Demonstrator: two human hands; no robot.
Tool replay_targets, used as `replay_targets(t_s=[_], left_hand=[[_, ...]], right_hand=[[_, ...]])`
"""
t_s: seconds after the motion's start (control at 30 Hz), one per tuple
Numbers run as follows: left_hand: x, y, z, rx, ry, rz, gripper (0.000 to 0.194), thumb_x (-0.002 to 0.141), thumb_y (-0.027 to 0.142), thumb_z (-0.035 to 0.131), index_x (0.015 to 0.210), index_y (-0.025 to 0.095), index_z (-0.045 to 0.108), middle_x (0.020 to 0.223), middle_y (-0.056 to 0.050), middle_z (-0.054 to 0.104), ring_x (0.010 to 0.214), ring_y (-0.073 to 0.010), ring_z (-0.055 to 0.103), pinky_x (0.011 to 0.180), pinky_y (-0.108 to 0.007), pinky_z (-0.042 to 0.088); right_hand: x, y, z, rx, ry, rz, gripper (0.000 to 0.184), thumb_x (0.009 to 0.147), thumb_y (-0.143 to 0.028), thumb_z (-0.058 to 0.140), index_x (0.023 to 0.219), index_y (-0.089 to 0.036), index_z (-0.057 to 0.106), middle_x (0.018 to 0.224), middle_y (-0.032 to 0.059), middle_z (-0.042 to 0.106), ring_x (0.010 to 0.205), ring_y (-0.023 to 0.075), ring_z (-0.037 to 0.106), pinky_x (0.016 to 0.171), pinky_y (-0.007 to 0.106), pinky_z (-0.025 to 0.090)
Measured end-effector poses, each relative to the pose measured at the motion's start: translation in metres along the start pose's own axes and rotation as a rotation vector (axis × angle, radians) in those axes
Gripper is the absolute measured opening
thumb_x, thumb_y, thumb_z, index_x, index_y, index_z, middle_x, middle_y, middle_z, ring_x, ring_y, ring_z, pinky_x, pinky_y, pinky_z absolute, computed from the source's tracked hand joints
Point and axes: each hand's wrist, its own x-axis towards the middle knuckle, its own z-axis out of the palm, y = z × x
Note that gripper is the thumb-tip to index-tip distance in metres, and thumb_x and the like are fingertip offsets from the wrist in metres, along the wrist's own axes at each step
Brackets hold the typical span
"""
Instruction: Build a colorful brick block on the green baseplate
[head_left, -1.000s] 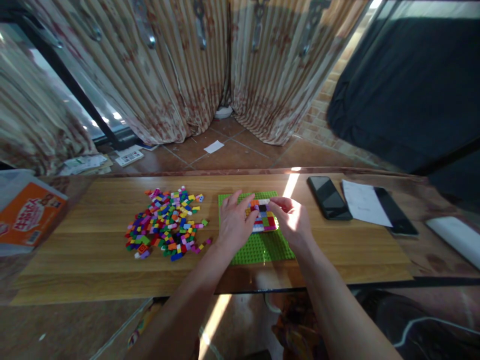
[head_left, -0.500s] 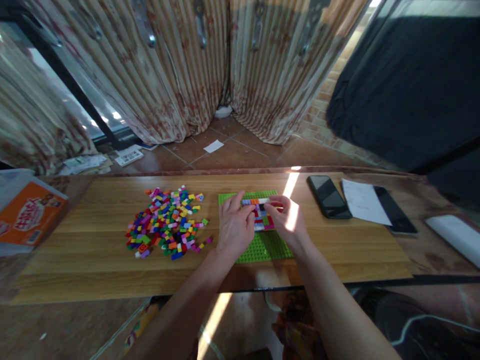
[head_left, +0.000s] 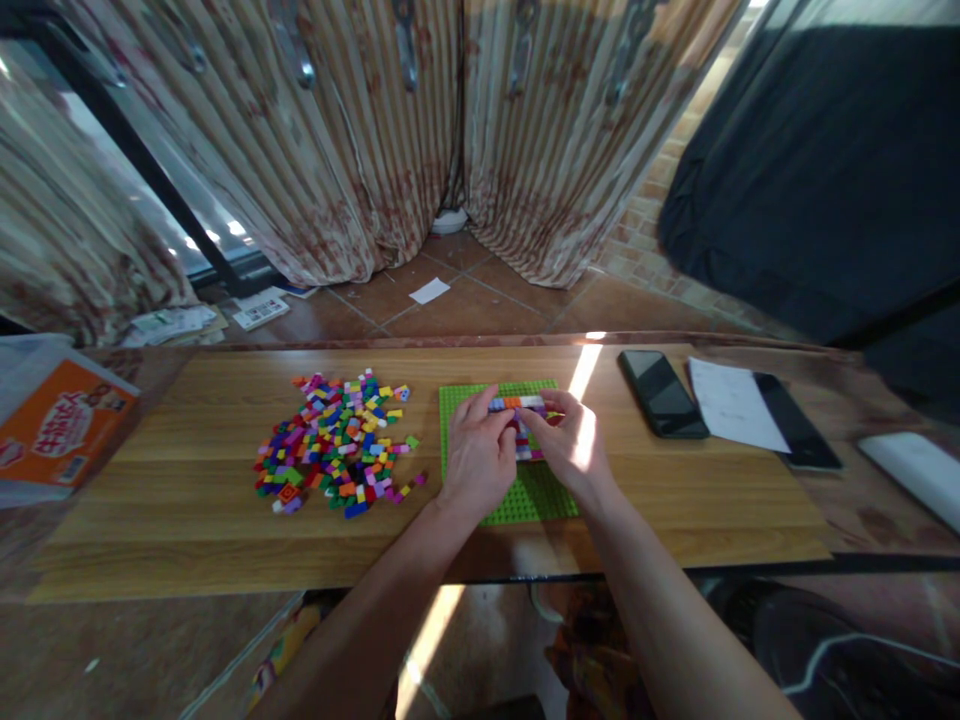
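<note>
On a green studded baseplate (head_left: 536,500) sits a block of joined, multicoloured building bricks (head_left: 529,445), with an orange-and-white row along its far side. My left hand (head_left: 480,455) is closed at the left of these bricks, its thumb and forefinger pressed against them. From the right, my right hand (head_left: 574,435) reaches in with bent fingers, pinching at the same bricks. The two thumbs nearly meet over the middle of the block, close to a purple piece. My fingers hide much of the block. Whether a loose brick is between the fingertips is too small to tell.
Loose building bricks (head_left: 341,445) lie in a pile left of the baseplate. At right are a black phone (head_left: 660,393), a white paper sheet (head_left: 735,403) and a dark flat device (head_left: 799,425). A plastic box with an orange label (head_left: 67,425) stands at far left.
My right hand's fingertips have moved left over the bricks, nearer to the left thumb. More of the block's middle is now covered. The camera view has shifted slightly.
</note>
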Motion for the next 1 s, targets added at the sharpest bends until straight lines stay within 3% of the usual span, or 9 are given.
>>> replay_targets(t_s=[0.6,1.0], left_hand=[[-0.004,0.001,0.002,-0.088,-0.029,-0.076,0.035,0.084,0.012,0.049,0.114,0.015,0.067,0.140,-0.012,0.049,0.130,-0.0288,0.041,0.109,-0.050,0.040],[-0.008,0.007,0.000,-0.007,-0.081,-0.050,0.041,0.084,0.013,0.050,0.123,0.014,0.060,0.146,-0.015,0.041,0.135,-0.0324,0.035,0.112,-0.054,0.032]], right_hand=[[0.008,0.005,0.011,0.089,0.078,0.003,0.056,0.063,-0.050,0.074,0.104,-0.012,0.068,0.089,0.0128,0.072,0.073,0.0232,0.067,0.069,0.039,0.054],[0.006,0.002,0.010,0.046,0.081,-0.046,0.045,0.069,-0.049,0.070,0.096,-0.013,0.070,0.086,0.0108,0.072,0.066,0.0198,0.064,0.064,0.035,0.052]])
